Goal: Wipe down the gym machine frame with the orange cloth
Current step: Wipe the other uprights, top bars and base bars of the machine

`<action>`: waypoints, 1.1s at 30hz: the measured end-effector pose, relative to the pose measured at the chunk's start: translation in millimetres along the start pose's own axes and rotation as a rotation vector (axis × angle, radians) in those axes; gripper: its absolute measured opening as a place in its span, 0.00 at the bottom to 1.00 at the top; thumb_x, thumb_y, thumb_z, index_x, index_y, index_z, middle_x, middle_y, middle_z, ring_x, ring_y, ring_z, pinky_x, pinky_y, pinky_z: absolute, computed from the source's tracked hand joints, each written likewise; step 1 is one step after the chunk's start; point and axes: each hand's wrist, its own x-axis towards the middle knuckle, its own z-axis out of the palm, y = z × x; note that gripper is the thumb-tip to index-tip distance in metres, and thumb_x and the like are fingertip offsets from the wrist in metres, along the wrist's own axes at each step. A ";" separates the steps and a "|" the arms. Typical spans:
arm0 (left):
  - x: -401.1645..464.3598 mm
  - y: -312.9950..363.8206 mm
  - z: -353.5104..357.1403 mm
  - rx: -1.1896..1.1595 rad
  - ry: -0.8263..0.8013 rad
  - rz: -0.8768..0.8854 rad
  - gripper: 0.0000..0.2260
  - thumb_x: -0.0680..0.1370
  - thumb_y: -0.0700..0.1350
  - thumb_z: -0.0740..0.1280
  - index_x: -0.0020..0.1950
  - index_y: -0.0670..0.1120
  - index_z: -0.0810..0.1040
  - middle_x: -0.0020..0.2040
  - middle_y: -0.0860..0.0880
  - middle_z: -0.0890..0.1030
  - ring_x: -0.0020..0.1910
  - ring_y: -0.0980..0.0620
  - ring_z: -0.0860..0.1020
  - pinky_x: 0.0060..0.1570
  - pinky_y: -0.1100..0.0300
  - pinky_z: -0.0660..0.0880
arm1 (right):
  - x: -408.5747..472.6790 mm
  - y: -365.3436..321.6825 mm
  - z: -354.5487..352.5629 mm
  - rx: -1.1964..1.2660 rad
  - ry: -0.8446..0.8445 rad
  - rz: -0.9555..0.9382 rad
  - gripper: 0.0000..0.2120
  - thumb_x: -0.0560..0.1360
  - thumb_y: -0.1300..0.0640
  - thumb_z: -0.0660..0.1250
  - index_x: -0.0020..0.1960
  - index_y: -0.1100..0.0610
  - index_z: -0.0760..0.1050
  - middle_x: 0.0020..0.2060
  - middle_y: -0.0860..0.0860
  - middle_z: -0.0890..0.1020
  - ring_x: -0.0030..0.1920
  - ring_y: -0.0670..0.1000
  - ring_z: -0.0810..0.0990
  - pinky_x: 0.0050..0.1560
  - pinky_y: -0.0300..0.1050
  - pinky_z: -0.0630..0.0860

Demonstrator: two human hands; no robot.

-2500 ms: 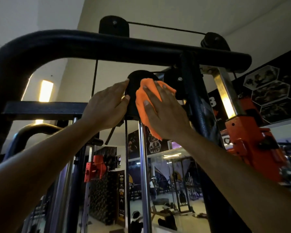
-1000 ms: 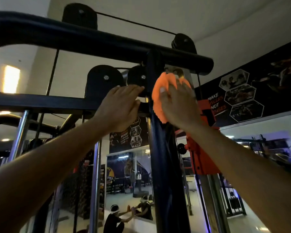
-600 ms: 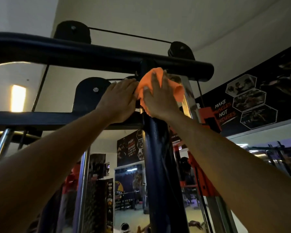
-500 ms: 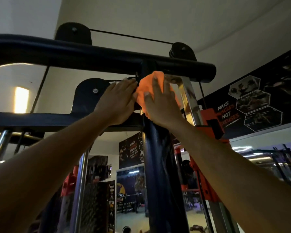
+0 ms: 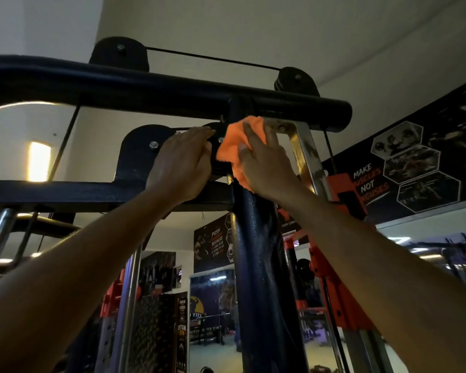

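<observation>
- The right hand [image 5: 267,165] presses the orange cloth [image 5: 233,149] against the top of the dark vertical post [image 5: 256,265] of the gym machine frame, just under the horizontal top bar [image 5: 159,90].
- Its fingers [image 5: 253,133] lie nearly straight and spread over the cloth, pointing up; the thumb lies along the left side, and the cloth is pushed flat, not wrapped in a fist.
- The cloth is bunched, with its long axis running about up and down along the post; its top edge nearly reaches the top bar and its lower corner hangs below the palm.
- The left hand [image 5: 183,165] rests on a black pulley [image 5: 217,154] just left of the cloth, its fingers gently bent over the upper edge, pointing up and to the right. How firmly it holds I cannot tell.
- The post stands upright, and a dark crossbar [image 5: 65,192] goes horizontally to the left from it.
- A chrome rail [image 5: 304,154] leans just to the right of the right hand.
- On the wall at the right there is a black poster [image 5: 414,165] with the words "MAKE" and "NOT".
</observation>
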 end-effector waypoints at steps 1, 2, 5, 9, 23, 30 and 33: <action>-1.9 0.7 -0.2 -0.008 0.003 -0.001 0.20 0.90 0.49 0.56 0.82 0.46 0.69 0.79 0.43 0.73 0.80 0.46 0.68 0.79 0.47 0.60 | -14.2 3.2 1.5 -0.014 0.022 -0.021 0.28 0.91 0.43 0.51 0.89 0.40 0.47 0.88 0.49 0.43 0.85 0.62 0.55 0.80 0.61 0.62; -3.9 1.5 -0.9 -0.018 0.003 0.001 0.20 0.90 0.49 0.56 0.81 0.46 0.70 0.79 0.43 0.73 0.79 0.46 0.69 0.78 0.49 0.60 | -27.8 6.6 1.9 -0.037 0.048 -0.034 0.28 0.91 0.43 0.51 0.89 0.41 0.49 0.88 0.50 0.46 0.84 0.61 0.56 0.80 0.61 0.62; -8.2 1.8 -3.4 -0.031 -0.010 0.024 0.21 0.88 0.50 0.55 0.80 0.45 0.71 0.78 0.43 0.74 0.78 0.45 0.70 0.73 0.55 0.59 | -45.9 10.8 0.8 -0.179 0.080 -0.027 0.29 0.88 0.38 0.49 0.88 0.40 0.51 0.87 0.54 0.52 0.84 0.63 0.57 0.81 0.68 0.61; -8.3 1.1 -3.0 0.019 -0.052 0.043 0.24 0.87 0.52 0.53 0.79 0.46 0.73 0.80 0.44 0.72 0.81 0.46 0.66 0.80 0.46 0.58 | -23.7 -3.1 -0.4 -0.136 -0.037 0.041 0.30 0.87 0.33 0.50 0.87 0.33 0.45 0.88 0.50 0.41 0.86 0.67 0.45 0.82 0.74 0.50; -66.7 9.3 -13.6 0.093 -0.180 0.179 0.28 0.86 0.55 0.48 0.83 0.47 0.67 0.85 0.45 0.63 0.86 0.46 0.58 0.85 0.41 0.49 | -109.6 -24.0 14.4 -0.172 0.006 0.084 0.28 0.89 0.36 0.49 0.88 0.38 0.52 0.88 0.48 0.40 0.86 0.62 0.48 0.80 0.66 0.60; -93.4 14.4 -8.7 0.193 -0.189 0.182 0.28 0.87 0.55 0.46 0.86 0.47 0.61 0.86 0.46 0.63 0.86 0.46 0.56 0.84 0.40 0.46 | -174.9 -23.6 31.2 -0.175 0.104 0.043 0.27 0.90 0.44 0.54 0.88 0.40 0.54 0.89 0.49 0.46 0.87 0.57 0.49 0.82 0.56 0.53; -101.1 20.1 -8.9 0.199 -0.203 0.178 0.30 0.85 0.55 0.44 0.87 0.48 0.58 0.87 0.47 0.60 0.87 0.46 0.53 0.84 0.40 0.46 | -212.2 -23.1 34.7 -0.178 0.085 0.081 0.27 0.90 0.44 0.55 0.88 0.38 0.53 0.89 0.47 0.45 0.87 0.55 0.48 0.81 0.55 0.53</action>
